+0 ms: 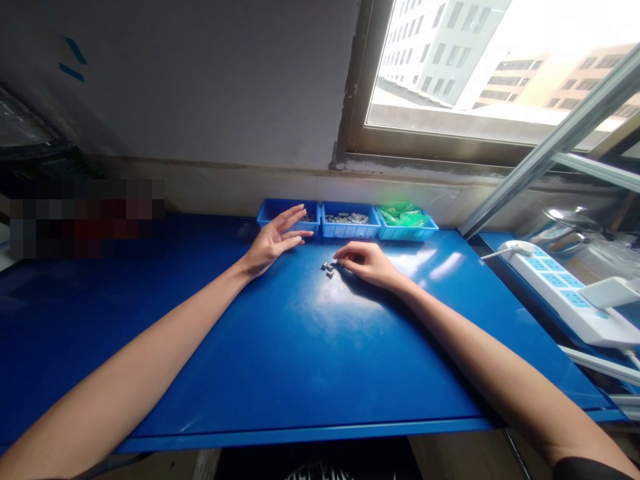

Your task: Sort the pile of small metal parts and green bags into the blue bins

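Note:
My left hand (274, 244) is raised with its fingers spread, holding nothing, just in front of the left blue bin (267, 217), which has small dark parts in it. My right hand (369, 263) is low over the blue table, thumb and fingertips pinched together. Whatever lies between those fingertips is too small to make out. Beside them, a few small metal pieces (329, 270) that look like short screws lie in a loose cluster. Behind, the middle blue bin (350, 231) contains grey metal pieces, and the right blue bin (407, 233) contains a green plastic bag (404, 215).
The bins stand in a row at the back of the blue table (300, 373), against the wall. To the right are a slanted metal frame bar (530, 150), a white power strip (555, 280) with plugs and clear plastic wrapping (595, 250). A window (450, 127) is above.

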Available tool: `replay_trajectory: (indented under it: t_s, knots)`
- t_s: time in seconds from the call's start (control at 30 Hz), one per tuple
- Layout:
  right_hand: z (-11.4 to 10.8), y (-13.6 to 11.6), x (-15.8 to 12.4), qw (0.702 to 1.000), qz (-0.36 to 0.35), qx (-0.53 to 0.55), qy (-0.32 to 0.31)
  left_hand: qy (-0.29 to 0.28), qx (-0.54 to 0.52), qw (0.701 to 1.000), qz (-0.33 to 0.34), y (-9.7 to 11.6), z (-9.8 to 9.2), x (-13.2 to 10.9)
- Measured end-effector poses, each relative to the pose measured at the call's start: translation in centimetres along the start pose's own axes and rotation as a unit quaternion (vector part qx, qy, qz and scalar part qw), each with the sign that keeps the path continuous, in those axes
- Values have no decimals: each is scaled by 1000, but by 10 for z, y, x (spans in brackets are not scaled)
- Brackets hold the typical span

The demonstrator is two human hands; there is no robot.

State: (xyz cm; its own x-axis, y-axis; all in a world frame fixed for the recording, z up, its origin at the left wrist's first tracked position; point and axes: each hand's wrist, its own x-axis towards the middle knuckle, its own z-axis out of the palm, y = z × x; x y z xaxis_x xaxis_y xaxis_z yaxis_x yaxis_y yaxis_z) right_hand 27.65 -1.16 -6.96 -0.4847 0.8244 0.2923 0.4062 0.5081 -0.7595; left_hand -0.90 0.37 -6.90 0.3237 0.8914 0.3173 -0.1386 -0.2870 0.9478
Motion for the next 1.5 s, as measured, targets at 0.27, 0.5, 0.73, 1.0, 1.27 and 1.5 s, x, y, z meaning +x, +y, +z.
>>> replay_trajectory:
  t_s: [0.27, 0.5, 0.73, 1.0, 1.27, 1.5]
  knots:
    - [1, 0, 0, 1000, -1, 6, 3, -45, 98, 994, 4, 1, 4, -1]
    - [0, -2, 0, 1000, -1, 9, -1, -170, 331, 924, 89, 5, 15, -5]
    - [0, -1, 0, 1000, -3, -5, 1, -175, 342, 918, 96, 5, 16, -5]
    - [0, -1, 0, 1000, -8, -4, 2, -172, 351, 916, 96, 9, 18, -6]
    - [0, -2, 1, 1000, -9, 0, 3, -142, 321, 933, 78, 4, 15, -5]
    - [0, -2, 0, 1000, -4, 4, 5, -36, 229, 972, 37, -1, 13, -5]
